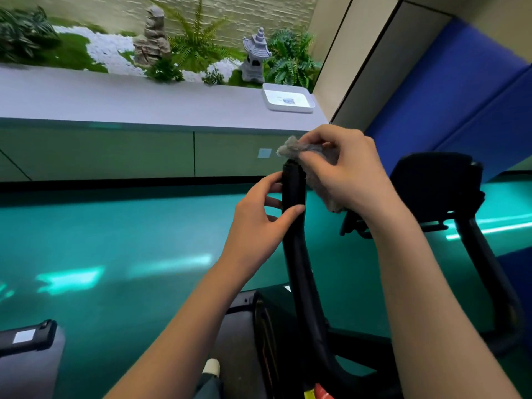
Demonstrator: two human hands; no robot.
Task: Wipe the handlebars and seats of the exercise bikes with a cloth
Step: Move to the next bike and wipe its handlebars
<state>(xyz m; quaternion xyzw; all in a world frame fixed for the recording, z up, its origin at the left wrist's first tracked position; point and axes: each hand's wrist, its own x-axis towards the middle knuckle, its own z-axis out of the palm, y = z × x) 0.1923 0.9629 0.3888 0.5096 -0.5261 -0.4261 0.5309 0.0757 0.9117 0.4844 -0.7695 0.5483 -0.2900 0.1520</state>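
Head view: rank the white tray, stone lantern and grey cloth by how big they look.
Largest: grey cloth, though nearest the camera and partly covered by the right hand.
Then white tray and stone lantern: alike, left unranked.

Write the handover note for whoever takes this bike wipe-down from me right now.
Left hand grips the black handlebar just below its tip.
Right hand pinches the grey cloth against that tip.
Done: the wipe is at this bar's top end; how much is already clean cannot be told.
Left: the other bar on the right, and the seats, none clearly in view.
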